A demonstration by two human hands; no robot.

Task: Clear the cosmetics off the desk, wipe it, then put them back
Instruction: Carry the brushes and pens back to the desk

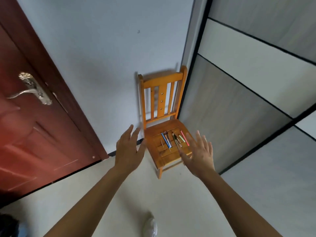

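Note:
Several slim cosmetics [173, 139], pencils and brushes in blue, dark, green and pink, lie side by side on the seat of a small orange wooden chair [161, 98]. My left hand [130, 147] is stretched out with straight fingers, to the left of the seat and holding nothing. My right hand [199, 152] is spread flat over the seat's front right corner, also holding nothing. Neither hand touches the cosmetics. No desk is in view.
The chair stands in a corner between a pale wall and a grey panelled wardrobe [248, 100] on the right. A dark red door [27, 125] with a metal handle fills the left. A white shoe [150, 226] shows on the light floor below.

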